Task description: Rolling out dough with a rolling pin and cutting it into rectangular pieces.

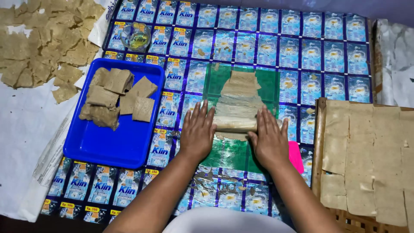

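Nearest the camera, both forearms reach forward and the two hands work one tool. The left hand lies flat, fingers spread, palm pressing down on the left end of a pale rolling pin; the right hand mirrors it on the right end, fingers straight and together. Neither hand wraps around anything, it is all open-palm pressure.

Under the pin lies one sheet of beige dough, rolled out thin on a green plastic sheet, on the mat of printed blue sachets. That dough looks soft, light and easily torn, its edges already ragged; lifting it calls for flat fingers sliding under an edge, or peeling it off with the green plastic as backing. The pin looks stiff and smooth, best driven from its ends, as now.

Just right of the right wrist, one pink object, possibly a scraper, mostly hidden.

Left, one blue tray holds folded dough slabs, roughly seven, though overlaps blur the count. Right, one woven rack carries thin dough sheets laid edge to edge.

Farther back, one small glass bowl of yellowish liquid, and far left a heap of dried crackly pieces on white paper, too many to count.
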